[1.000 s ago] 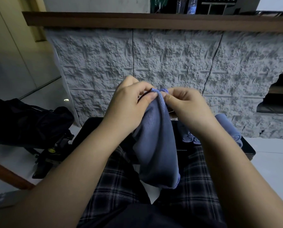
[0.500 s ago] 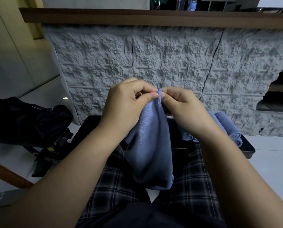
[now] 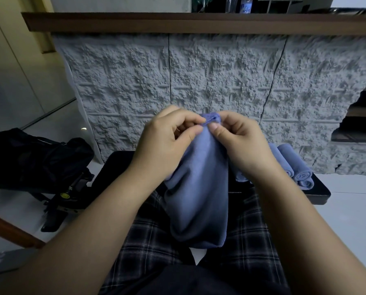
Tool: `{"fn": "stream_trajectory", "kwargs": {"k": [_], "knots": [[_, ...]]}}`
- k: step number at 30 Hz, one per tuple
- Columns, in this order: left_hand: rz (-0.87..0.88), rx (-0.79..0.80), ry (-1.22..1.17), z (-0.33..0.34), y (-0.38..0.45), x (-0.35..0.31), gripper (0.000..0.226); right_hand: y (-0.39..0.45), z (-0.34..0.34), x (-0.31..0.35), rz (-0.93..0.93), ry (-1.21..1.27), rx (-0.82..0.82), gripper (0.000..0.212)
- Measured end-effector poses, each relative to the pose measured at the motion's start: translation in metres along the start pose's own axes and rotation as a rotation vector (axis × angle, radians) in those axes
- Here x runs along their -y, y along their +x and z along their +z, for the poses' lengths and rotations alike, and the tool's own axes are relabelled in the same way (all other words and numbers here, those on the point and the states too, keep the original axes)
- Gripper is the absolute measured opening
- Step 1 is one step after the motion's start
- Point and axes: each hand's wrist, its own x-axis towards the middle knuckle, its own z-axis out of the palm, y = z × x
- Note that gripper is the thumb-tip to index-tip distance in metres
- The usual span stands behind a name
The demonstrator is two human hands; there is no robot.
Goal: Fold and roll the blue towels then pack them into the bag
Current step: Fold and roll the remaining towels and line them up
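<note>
A blue towel hangs doubled over in front of me above my lap. My left hand and my right hand pinch its top edge side by side, thumbs against forefingers, nearly touching each other. Behind my right hand, several rolled blue towels lie on a dark bench. A black bag sits on the floor at the left, well apart from both hands.
A rough grey stone-textured wall under a wooden ledge stands straight ahead. A black metal frame stands beside the bag. My legs in plaid trousers fill the lower view. Pale glossy floor lies on both sides.
Both hands have kept pinching the towel's top edge and drawn slightly closer to me; the pinch points shifted a little along the edge. The hanging towel stayed doubled.
</note>
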Motion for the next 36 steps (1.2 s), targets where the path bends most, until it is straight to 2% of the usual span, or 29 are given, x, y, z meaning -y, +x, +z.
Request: {"fn": "stream_trajectory", "kwargs": {"k": [3,5,7,9,12,14,16,18,20,24,28,31,33,36], "knots": [[0.026,0.19,0.323,-0.003,-0.007,0.018,0.029,0.002,-0.01,-0.001,0.03,0.079,-0.112,0.022],[0.097,0.264,0.619,-0.007,-0.009,0.037,0.023,0.004,-0.018,-0.005,0.047,0.092,-0.138,0.02],[0.102,0.277,0.72,-0.016,-0.006,0.049,0.018,0.005,-0.026,-0.01,0.065,-0.006,-0.179,0.02],[0.134,0.204,0.704,-0.024,0.003,0.054,0.015,0.006,-0.034,-0.018,0.089,-0.226,-0.3,0.019],[0.216,0.151,0.644,-0.026,0.019,0.052,0.029,0.009,-0.038,-0.028,0.098,-0.458,-0.434,0.015],[0.218,0.205,0.585,-0.021,0.022,0.058,0.033,0.013,-0.039,-0.036,0.152,-0.548,-0.384,0.017],[0.109,0.232,0.406,-0.014,0.016,0.065,0.026,0.014,-0.043,-0.048,0.232,-0.544,-0.303,0.021],[-0.019,0.168,0.183,-0.004,0.005,0.071,0.024,0.013,-0.046,-0.061,0.309,-0.489,-0.239,0.022],[-0.085,0.106,0.107,0.006,-0.004,0.079,0.024,0.011,-0.048,-0.077,0.352,-0.452,-0.201,0.027],[-0.115,0.133,0.205,0.022,-0.01,0.102,0.024,0.013,-0.046,-0.109,0.399,-0.508,-0.18,0.027],[-0.246,0.314,0.397,0.034,-0.006,0.131,0.043,0.016,-0.043,-0.142,0.42,-0.61,-0.144,0.024],[-0.353,0.414,0.526,0.041,0.001,0.16,0.02,0.023,-0.039,-0.163,0.478,-0.615,-0.088,0.018],[-0.412,0.384,0.553,0.043,0.004,0.175,0.019,0.029,-0.037,-0.174,0.517,-0.614,-0.063,0.021],[-0.509,0.21,0.483,0.054,0.004,0.194,0.021,0.042,-0.035,-0.194,0.585,-0.493,-0.102,0.031]]}}
